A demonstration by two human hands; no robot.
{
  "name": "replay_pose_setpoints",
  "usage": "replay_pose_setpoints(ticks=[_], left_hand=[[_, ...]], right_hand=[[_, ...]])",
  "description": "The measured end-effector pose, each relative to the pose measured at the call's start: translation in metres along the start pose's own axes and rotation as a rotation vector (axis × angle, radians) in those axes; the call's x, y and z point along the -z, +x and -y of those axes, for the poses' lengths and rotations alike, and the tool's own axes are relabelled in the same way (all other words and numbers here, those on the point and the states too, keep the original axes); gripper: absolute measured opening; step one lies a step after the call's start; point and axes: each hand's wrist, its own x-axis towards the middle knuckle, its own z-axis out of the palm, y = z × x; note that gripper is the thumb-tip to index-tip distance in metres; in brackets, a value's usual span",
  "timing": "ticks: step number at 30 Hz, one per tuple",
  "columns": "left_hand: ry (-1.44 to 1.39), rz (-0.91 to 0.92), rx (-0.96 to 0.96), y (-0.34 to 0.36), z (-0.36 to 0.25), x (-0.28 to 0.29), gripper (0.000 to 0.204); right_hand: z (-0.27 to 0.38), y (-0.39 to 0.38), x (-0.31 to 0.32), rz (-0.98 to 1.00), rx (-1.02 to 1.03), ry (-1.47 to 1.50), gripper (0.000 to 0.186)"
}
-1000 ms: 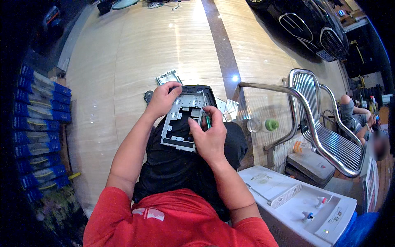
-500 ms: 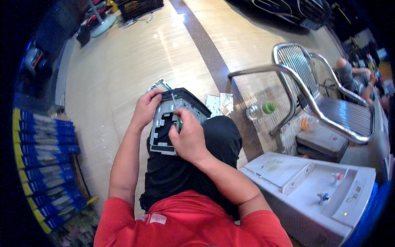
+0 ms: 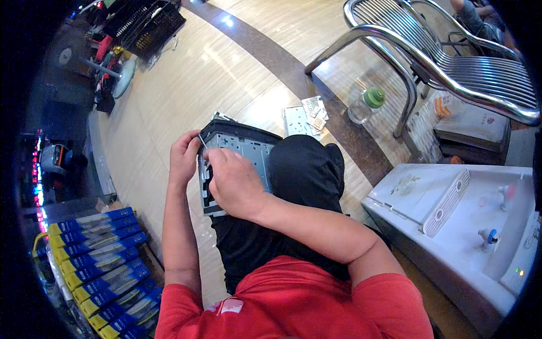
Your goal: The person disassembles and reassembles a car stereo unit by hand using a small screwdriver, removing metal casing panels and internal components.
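Observation:
A metal electronics chassis (image 3: 255, 158) with a dark front edge lies tilted across my lap. My left hand (image 3: 183, 157) grips its far left corner, the thumb and fingers closed round the edge. Over the chassis, my right hand (image 3: 236, 183) is closed on a screwdriver (image 3: 202, 140). Its thin shaft points toward that same corner, close to my left fingertips; the handle is hidden inside my fist. Whether the tip touches a screw cannot be seen. My right hand and forearm cover much of the chassis's near left part.
Loose metal plates (image 3: 299, 120) lie on the floor beyond my knee, beside a green-capped bottle (image 3: 372, 99). A steel chair (image 3: 418, 53) stands at the far right. A white water dispenser (image 3: 420, 195) lies at right, blue-and-yellow packages (image 3: 104, 248) at left. A black crate (image 3: 149, 31) sits far left.
The screwdriver in my right hand has moved left, from the middle of the front edge to the far left corner. My left hand stays at that corner. The whole view has turned.

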Motion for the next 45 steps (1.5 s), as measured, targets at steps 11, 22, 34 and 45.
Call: replay_pose_setpoints(ticks=[11, 22, 34, 45], left_hand=[[-0.019, 0.047, 0.049, 0.001, -0.011, 0.007, 0.024], [0.124, -0.016, -0.093, -0.004, -0.042, -0.009, 0.035], [0.350, 0.049, -0.181, 0.006, -0.068, -0.015, 0.028], [0.197, 0.157, -0.108, 0.001, -0.075, 0.003, 0.034]], right_hand=[[0.001, -0.003, -0.001, -0.041, 0.014, 0.021, 0.032], [0.001, -0.020, -0.006, -0.216, 0.077, 0.118, 0.029], [0.002, -0.024, -0.014, -0.231, 0.083, 0.125, 0.037], [0.016, -0.030, -0.017, -0.159, 0.093, 0.053, 0.037]])
